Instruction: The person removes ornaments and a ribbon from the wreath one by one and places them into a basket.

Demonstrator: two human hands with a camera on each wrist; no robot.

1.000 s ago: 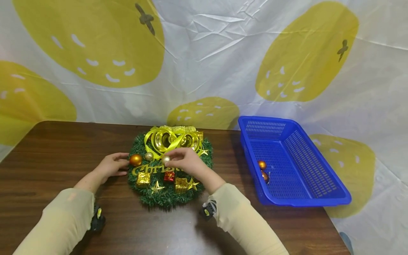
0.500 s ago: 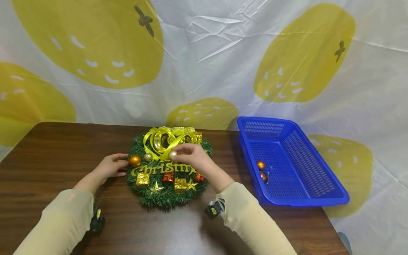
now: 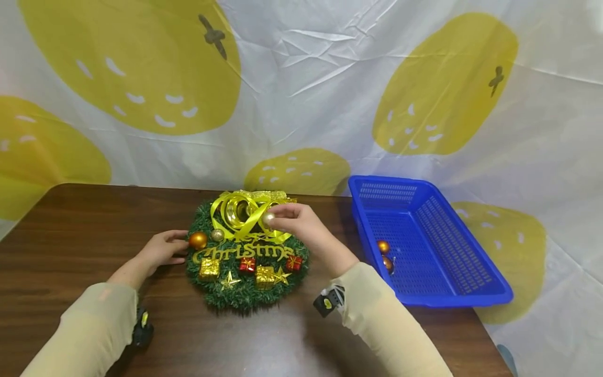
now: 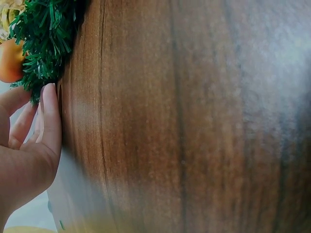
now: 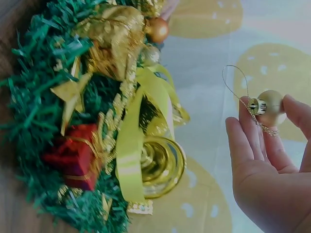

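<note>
1. On the left, we see a broad stretch of bare surface (image 3: 103, 225), open room up to its left edge.
2. Our left hand (image 3: 162, 248) rests at the left rim of the wreath (image 3: 235, 299), its fingers loosely spread and gripping nothing.
3. On the wreath we count an orange bauble (image 3: 198, 240) and a small gold bauble (image 3: 218, 235) at left, with bells (image 3: 237, 213) on the far side and gift boxes (image 3: 209, 269) nearer; the dressing looks well advanced.
4. Our right hand (image 3: 301, 226) pinches a pale gold bauble (image 5: 272, 109) above the wreath's far right part, its cord loop free; we judge this one not yet fixed.
5. Beyond the wreath, little surface remains before the far edge and the cloth (image 3: 301, 84).
6. Between wreath and blue basket (image 3: 454, 300), a strip leaves passing room.
7. In the basket's left side lie two copper baubles (image 3: 383, 247), probably left to place.
</note>
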